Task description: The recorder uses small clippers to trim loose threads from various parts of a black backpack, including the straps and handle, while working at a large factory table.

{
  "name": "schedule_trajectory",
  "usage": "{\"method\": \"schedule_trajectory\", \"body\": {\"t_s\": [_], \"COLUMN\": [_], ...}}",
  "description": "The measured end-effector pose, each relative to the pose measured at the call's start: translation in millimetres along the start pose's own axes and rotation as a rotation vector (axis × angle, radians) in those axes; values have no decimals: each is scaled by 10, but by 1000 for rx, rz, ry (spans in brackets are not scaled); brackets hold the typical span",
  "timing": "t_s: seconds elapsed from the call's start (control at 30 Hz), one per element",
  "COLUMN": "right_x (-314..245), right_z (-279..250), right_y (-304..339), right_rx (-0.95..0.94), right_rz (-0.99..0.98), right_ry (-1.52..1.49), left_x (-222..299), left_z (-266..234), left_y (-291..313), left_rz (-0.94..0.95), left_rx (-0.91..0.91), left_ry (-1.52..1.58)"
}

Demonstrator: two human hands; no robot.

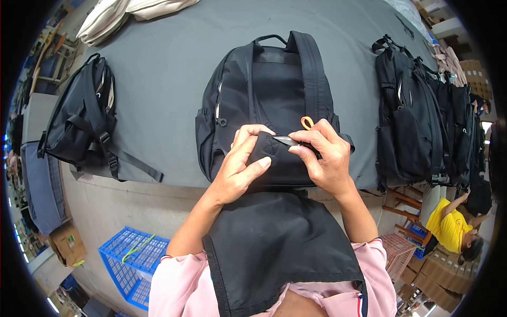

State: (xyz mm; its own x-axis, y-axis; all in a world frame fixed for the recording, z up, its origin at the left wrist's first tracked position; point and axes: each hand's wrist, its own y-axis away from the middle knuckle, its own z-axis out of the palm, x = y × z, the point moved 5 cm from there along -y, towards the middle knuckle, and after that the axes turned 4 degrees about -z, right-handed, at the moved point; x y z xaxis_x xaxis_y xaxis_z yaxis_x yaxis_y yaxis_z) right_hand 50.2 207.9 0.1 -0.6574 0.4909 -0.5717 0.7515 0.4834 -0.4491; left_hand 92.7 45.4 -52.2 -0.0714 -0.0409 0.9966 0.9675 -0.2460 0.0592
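Note:
A black backpack [285, 79] lies on the table in front of me, its top handle away from me and its shoulder straps uppermost. My left hand [237, 164] pinches a stitched black strap end [272, 149] near the bag's lower edge, thumb against the stitching. My right hand [326, 153] is closed around small thread snips [285, 140]. Their grey pointed blades touch or nearly touch the strap end's edge; the exact contact is too small to tell. An orange loop [307, 123] sticks up above my right fingers.
Another black backpack [87, 116] lies at the left on the grey table [158, 68]. Several black backpacks [406, 116] line the right side, and beige bags [108, 21] sit far left. A blue crate [132, 253] stands on the floor. A person in yellow [449, 224] is at right.

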Motion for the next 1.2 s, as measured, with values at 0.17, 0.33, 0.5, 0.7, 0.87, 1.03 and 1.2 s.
{"method": "schedule_trajectory", "body": {"t_s": [0.17,0.33,0.5,0.7,0.87,1.03,1.2], "right_x": [13,9,164,-215,-59,42,94], "right_z": [-43,31,35,366,926,976,1147], "right_y": [45,88,185,157,210,332,199], "right_rx": [87,38,100,-103,-300,-359,-407], "right_rz": [72,90,295,135,198,244,260], "right_ry": [-149,-151,-256,-330,-251,-160,-271], "left_x": [6,-9,209,315,-293,22,-566], "left_z": [27,38,-132,-309,-422,-1022,-872], "left_y": [-22,-6,-232,-1061,-1455,-443,946], "left_rz": [4,-24,203,490,147,312,-82], "left_rx": [3,19,135,119,-141,669,788], "left_ry": [-18,2,-630,-1154,-576,-251,-166]}}
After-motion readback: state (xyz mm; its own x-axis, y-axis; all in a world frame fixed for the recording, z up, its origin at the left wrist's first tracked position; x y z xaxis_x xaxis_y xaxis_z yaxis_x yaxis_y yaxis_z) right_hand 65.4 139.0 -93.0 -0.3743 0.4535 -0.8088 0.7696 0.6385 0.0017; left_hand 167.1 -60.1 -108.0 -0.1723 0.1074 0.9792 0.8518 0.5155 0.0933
